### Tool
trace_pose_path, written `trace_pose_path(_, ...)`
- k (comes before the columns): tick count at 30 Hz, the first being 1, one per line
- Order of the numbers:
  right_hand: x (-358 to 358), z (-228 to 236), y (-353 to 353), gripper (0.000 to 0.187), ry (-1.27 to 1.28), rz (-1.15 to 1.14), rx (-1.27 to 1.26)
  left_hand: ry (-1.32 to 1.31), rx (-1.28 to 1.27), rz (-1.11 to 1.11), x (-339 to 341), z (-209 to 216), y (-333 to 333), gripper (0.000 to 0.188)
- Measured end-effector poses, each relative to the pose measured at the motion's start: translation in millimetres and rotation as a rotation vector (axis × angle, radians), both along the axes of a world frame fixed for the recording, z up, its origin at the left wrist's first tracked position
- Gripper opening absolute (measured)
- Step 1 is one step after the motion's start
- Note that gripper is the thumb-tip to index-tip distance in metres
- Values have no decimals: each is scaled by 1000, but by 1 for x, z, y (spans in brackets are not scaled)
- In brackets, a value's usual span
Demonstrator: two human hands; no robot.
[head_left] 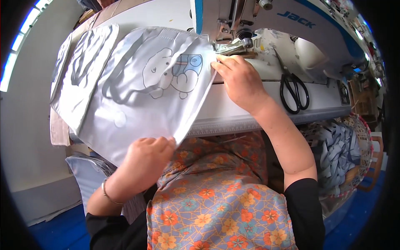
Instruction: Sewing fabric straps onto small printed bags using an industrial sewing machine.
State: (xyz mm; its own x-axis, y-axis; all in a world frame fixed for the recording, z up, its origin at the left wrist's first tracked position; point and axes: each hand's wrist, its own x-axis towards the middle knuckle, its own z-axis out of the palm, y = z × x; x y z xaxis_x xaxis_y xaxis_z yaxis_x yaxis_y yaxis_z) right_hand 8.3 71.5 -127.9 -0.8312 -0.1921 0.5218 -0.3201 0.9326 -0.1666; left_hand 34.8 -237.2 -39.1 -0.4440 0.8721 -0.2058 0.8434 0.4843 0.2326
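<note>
A white fabric bag printed with a cartoon bear lies across the table, its grey strap loose on top. My left hand has its fingers closed on the bag's near edge. Close to the needle area, my right hand pinches the same side edge farther up. That edge runs fairly straight between both hands. The sewing machine stands just beyond my right fingertips, and the bag's far right corner reaches its presser foot. Whether the needle is in the cloth cannot be seen.
Black-handled scissors lie on the table right of my right hand. Another white bag piece with straps rests at the left. A basket of grey fabric strips stands at the right, below the table edge. Folded grey fabric hangs lower left.
</note>
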Motion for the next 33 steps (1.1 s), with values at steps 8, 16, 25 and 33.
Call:
trace_pose_path(8,11,2,4,35,-66,42,-103,-245,224,20,2,-22,51,30)
trace_pose_path(16,66,5,-18,29,-38,255,-228,-357,449,159,-11,-30,69,23)
trace_pose_path(25,27,5,-3,21,-10,193,-279,-101,404,98,20,-28,43,43)
trace_pose_path(33,58,2,-13,30,-39,94,-246,93,574,103,9,-63,79,43)
